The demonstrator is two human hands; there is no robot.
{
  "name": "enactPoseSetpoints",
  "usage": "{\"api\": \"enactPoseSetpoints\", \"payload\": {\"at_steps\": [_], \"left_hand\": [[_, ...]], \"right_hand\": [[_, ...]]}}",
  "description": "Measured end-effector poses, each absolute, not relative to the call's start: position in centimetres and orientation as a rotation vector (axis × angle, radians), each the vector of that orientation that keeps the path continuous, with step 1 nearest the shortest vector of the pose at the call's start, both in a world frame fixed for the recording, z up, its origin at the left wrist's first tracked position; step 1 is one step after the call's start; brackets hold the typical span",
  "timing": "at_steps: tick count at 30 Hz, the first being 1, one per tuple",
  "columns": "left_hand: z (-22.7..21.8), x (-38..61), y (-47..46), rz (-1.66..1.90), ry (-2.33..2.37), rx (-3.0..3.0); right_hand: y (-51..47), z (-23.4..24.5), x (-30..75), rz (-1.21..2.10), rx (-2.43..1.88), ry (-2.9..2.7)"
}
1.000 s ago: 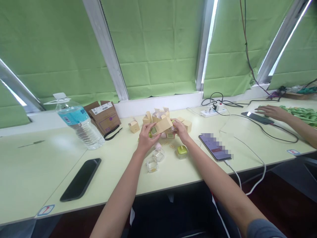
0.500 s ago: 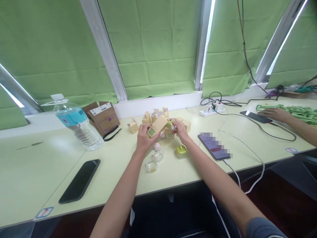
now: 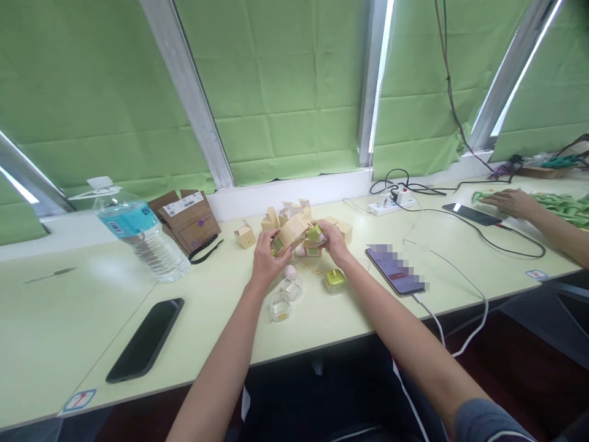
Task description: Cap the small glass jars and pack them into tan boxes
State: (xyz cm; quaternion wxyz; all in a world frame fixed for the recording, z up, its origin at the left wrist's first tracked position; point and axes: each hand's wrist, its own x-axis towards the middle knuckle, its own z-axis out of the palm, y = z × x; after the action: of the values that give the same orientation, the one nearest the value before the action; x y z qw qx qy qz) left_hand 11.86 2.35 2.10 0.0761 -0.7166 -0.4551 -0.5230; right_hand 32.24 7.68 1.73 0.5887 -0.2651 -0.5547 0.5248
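Note:
My left hand [image 3: 265, 258] grips a small tan carton [image 3: 288, 234] with a green window, held tilted above the desk. At the carton's open end, my right hand [image 3: 335, 243] pinches a small green-capped bottle [image 3: 315, 233]. Behind my hands lies a heap of several more small tan cartons [image 3: 288, 215]. Just below them on the desk stand two clear little jars [image 3: 286, 297], a pink-capped piece [image 3: 290, 271] and another green-capped bottle [image 3: 334, 280].
A large water bottle [image 3: 138, 229] and folded brown boxes [image 3: 186, 221] stand at the left. A black phone [image 3: 146, 338] lies near the front edge, a lit phone [image 3: 394, 270] on a cable at my right. Another person's hand [image 3: 506, 200] rests by a power strip [image 3: 391, 204].
My hands have lifted the carton a little and turned it; the green-capped bottle has come into view in my right fingers at the carton's open end.

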Motion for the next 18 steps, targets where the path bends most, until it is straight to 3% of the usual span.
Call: {"api": "enactPoseSetpoints", "payload": {"at_steps": [18], "left_hand": [[1.9,12.1,2.2,-1.581,-1.357,-2.386]], "right_hand": [[6.3,3.0,31.8,1.103,-0.483,-1.205]]}}
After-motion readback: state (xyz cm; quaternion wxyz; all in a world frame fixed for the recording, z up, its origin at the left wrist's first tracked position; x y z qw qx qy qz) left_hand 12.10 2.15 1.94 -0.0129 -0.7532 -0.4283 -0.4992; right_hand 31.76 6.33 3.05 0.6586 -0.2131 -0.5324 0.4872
